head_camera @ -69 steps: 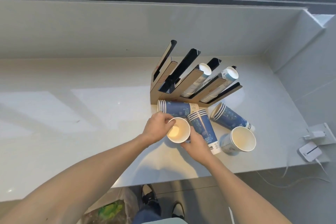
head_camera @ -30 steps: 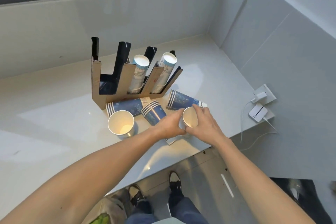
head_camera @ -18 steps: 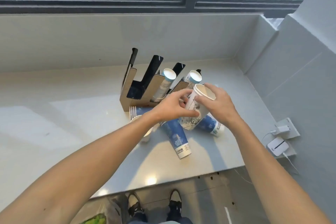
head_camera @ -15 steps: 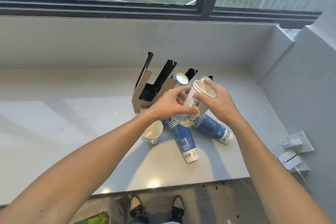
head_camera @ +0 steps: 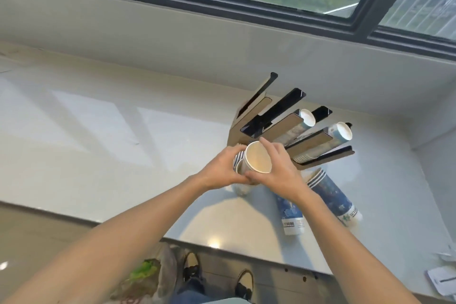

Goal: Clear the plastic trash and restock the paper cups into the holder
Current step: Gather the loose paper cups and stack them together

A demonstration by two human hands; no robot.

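Note:
Both hands hold one white paper cup with its mouth turned toward me, just in front of the cup holder. My left hand grips its left side and base; my right hand wraps the right side. The cardboard-and-black holder leans back to the right, with cup stacks in its two right slots and its two left slots dark. Two blue cup stacks lie on the counter at the right. Another cup stands under my hands, mostly hidden.
The pale counter runs left, with a wall and window behind. A white adapter and cable show at the lower right. A bag with green contents sits on the floor beside my shoes, below the counter's edge.
The hands lifted a single cup off the right side of the counter, carried it left before the holder, and tipped its mouth toward me. My view swung right and lower.

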